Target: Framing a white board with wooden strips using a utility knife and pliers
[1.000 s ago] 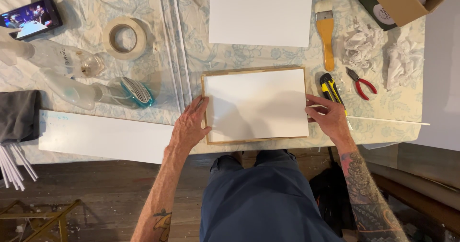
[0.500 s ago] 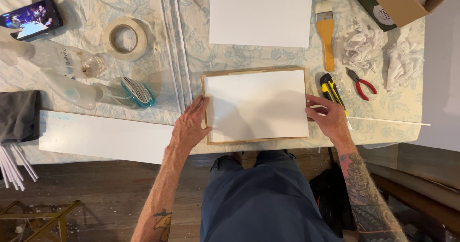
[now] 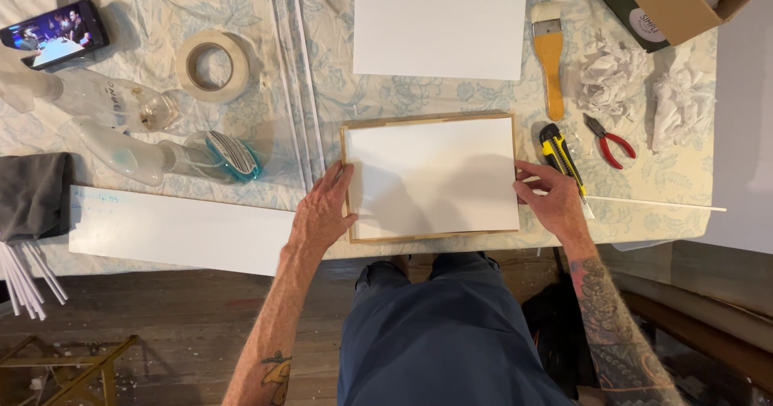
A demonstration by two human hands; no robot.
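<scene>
White sheet (image 3: 435, 177) lies on the wooden frame (image 3: 348, 181) at the table's (image 3: 386, 92) near edge, in front of me. My left hand (image 3: 322, 213) presses its left edge, fingers flat; my right hand (image 3: 551, 197) pins the right edge. Neither closes around it, just steadying from both sides so it sits square. Yellow utility knife (image 3: 560, 155) just beside my right hand.

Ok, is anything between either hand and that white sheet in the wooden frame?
Nothing visible. The left hand rests on the white sheet's left edge, and the right hand touches its right edge, beside the yellow utility knife.
</scene>
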